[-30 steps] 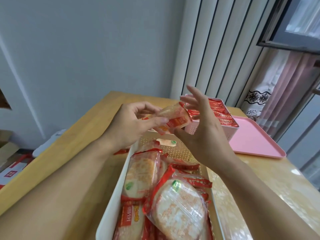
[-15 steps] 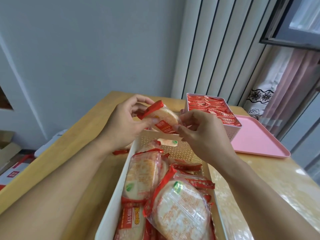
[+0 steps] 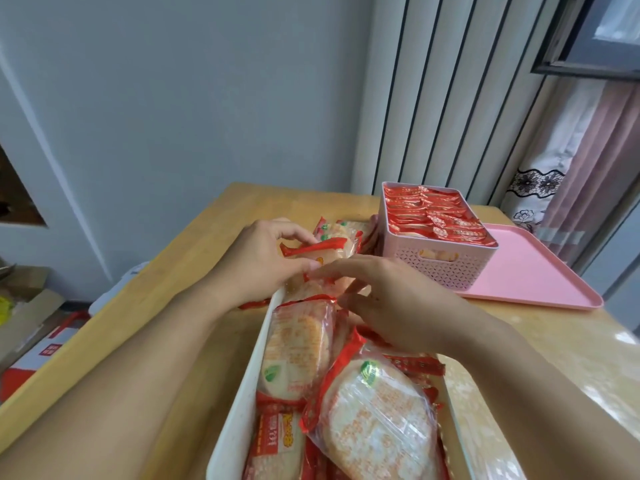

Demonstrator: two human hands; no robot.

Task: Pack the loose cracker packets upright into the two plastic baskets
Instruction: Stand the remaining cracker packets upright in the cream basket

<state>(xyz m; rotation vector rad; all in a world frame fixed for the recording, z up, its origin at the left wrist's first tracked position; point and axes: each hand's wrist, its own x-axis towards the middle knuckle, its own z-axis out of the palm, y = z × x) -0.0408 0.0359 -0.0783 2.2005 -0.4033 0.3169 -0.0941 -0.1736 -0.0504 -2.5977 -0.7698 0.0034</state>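
wooden, pale yellow table top fills the head view, with a long white plastic basket running from 6 o'clock up toward the centre. inside it lie clear cracker packets with red sealed ends, flat and overlapping rather than upright: a large round-cracker packet at 6 o'clock, and a second clear packet of pale crackers just above and left of it, against the basket's left wall.

at the centre of the frame both hands meet over the far end of the white basket. the left hand has its fingers and thumb curled round a small clear cracker packet with a red crimped edge, pinching it at its left end. the right hand reaches in from 4 o'clock with fingers mostly straight and loosely spread, its fingertips touching the lower edge of the same packet; whether it truly grips it i cannot tell. just beyond the held packet, at 12 o'clock of the hands, a few loose cracker packets with green marks lie on the table.

at 2 o'clock stands a pink perforated plastic basket, filled with red-edged packets on edge in close rows. it sits on a flat pink plastic tray. at 9 o'clock, on the floor beside the table, cardboard boxes show.
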